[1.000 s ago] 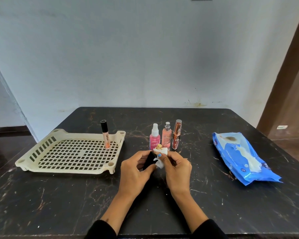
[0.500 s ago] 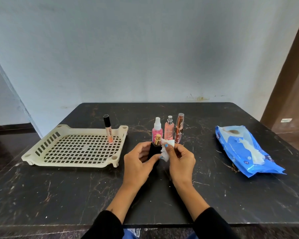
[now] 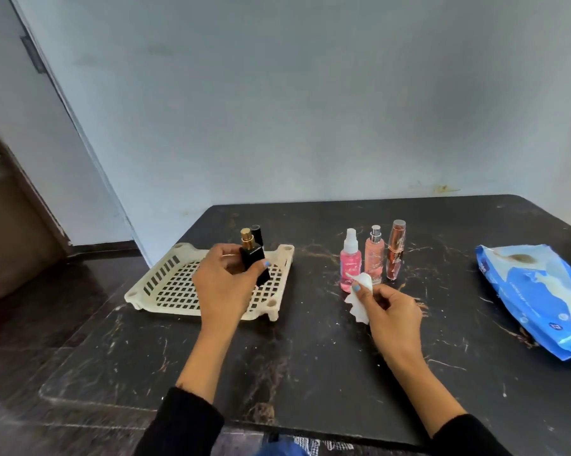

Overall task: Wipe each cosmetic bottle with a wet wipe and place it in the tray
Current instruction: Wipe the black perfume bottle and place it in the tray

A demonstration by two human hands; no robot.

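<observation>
Black bottle held over the tray

The black bottle point(image 3: 253, 263), gold-capped, is gripped by the left hand point(image 3: 223, 284) above the cream tray point(image 3: 165, 284). Right of the tray, the right hand point(image 3: 392, 311) pinches a white wipe point(image 3: 359, 299) just before three pink bottles point(image 3: 373, 255).

Count on the worktop point(image 3: 310, 357): one cream tray point(image 3: 165, 284); five cosmetic bottles, namely one black bottle point(image 3: 254, 261), one black-capped tube point(image 3: 257, 233), one pink spray point(image 3: 349, 264), one peach spray point(image 3: 374, 258), one copper tube point(image 3: 396, 255); one wet wipe point(image 3: 359, 301); one blue wipes pack point(image 3: 540, 291); two hands, left point(image 3: 223, 284) and right point(image 3: 392, 314).
</observation>
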